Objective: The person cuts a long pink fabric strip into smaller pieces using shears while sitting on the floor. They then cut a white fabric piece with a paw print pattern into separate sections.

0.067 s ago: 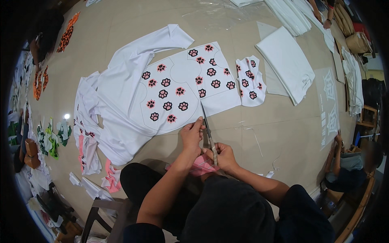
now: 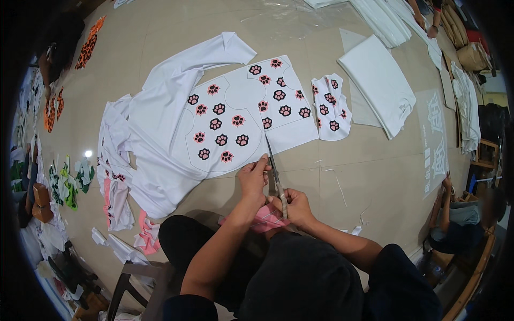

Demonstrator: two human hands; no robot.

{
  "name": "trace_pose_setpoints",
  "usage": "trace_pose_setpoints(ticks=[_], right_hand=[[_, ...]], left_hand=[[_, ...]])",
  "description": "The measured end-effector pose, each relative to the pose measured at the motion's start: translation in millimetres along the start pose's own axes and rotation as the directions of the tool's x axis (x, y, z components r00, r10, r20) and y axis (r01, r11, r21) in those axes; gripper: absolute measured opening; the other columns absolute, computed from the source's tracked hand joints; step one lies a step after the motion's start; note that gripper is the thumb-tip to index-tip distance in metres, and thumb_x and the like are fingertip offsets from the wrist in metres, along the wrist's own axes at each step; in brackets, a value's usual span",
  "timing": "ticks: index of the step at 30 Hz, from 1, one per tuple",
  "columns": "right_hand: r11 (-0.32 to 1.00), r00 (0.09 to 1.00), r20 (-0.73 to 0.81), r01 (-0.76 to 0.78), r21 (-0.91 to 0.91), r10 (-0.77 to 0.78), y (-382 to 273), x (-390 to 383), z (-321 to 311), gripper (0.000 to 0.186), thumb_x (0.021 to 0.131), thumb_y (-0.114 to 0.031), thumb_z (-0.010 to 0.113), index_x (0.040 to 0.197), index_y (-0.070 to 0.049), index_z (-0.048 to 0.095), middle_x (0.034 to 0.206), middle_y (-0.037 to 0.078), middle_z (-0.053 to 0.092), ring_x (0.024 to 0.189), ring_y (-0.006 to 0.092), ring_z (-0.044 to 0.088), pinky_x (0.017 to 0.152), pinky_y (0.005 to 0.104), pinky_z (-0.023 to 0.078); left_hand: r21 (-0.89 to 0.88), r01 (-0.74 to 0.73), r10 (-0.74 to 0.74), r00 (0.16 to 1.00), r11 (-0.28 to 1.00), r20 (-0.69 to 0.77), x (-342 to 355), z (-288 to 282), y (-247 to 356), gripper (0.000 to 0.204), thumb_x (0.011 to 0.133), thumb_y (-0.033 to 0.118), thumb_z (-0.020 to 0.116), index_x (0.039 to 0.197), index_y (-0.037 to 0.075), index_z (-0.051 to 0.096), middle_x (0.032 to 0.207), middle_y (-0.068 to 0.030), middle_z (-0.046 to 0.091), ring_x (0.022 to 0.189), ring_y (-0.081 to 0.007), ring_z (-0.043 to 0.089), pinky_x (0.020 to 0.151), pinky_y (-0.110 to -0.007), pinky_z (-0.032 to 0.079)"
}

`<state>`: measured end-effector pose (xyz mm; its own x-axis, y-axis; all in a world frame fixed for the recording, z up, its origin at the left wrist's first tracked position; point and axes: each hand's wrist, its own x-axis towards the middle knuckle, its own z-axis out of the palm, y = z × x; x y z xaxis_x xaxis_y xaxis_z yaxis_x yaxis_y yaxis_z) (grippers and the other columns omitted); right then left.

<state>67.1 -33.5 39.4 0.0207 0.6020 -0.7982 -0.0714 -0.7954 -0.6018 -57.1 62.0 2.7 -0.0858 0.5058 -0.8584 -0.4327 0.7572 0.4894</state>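
White fabric printed with paw marks lies spread on the tiled floor in front of me, with thin outlines of garment pieces on it. My right hand is closed round the handles of a pair of scissors. Their blades reach forward into the fabric, beside a curved outline. With its fingers pinched at the fabric's near edge, my left hand sits just left of the blades. Pink fabric shows beneath my wrists. A cut-out paw-print piece lies to the right.
Plain white fabric is bunched on the left. A folded white cloth lies at the right. Pink and white scraps and a dark chair are near my left side. Other people are around the edges, one at the right.
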Motion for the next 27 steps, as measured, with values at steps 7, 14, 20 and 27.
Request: trace_pose_setpoints(ticks=[7,14,20,27], right_hand=[[0.999,1.000,-0.005,0.029,-0.034,-0.029,-1,4,-1,0.034,0.092,-0.030,0.084,0.094,-0.002,0.066,0.073,0.005,0.070,0.060,0.0092,0.064,0.055,0.0253,0.052],[0.998,0.999,0.005,0.039,0.048,-0.039,-18,15,3,0.036,0.092,-0.033,0.084,0.096,-0.002,0.066,0.075,0.002,0.067,0.059,0.0084,0.061,0.054,0.0247,0.050],[0.995,0.996,-0.003,0.090,0.035,-0.090,-17,23,2,0.042,0.090,-0.037,0.086,0.088,-0.001,0.065,0.073,0.002,0.066,0.060,0.0079,0.062,0.052,0.0240,0.047],[0.999,0.999,0.004,0.050,0.008,-0.050,-20,22,2,0.033,0.092,-0.030,0.083,0.092,-0.002,0.065,0.071,0.000,0.063,0.054,0.0075,0.058,0.051,0.0246,0.047]], left_hand=[[-0.012,-0.002,0.002,1.000,1.000,0.016,0,-1,1,0.022,0.093,0.025,0.082,0.089,0.007,0.070,0.076,-0.0019,0.067,0.051,-0.0050,0.046,0.046,-0.022,0.033],[-0.050,-0.010,0.012,1.000,0.999,0.029,0,-3,-1,0.021,0.092,0.024,0.082,0.090,0.006,0.071,0.077,-0.0016,0.068,0.052,-0.0038,0.044,0.046,-0.022,0.032],[-0.066,-0.018,0.019,1.000,0.998,0.019,-2,0,0,0.020,0.091,0.024,0.083,0.090,0.007,0.071,0.077,-0.0009,0.067,0.053,-0.0038,0.044,0.048,-0.022,0.033],[-0.060,-0.025,0.027,0.999,0.998,0.030,0,-4,0,0.021,0.091,0.025,0.083,0.092,0.006,0.073,0.077,-0.0004,0.066,0.053,-0.0039,0.044,0.048,-0.022,0.034]])
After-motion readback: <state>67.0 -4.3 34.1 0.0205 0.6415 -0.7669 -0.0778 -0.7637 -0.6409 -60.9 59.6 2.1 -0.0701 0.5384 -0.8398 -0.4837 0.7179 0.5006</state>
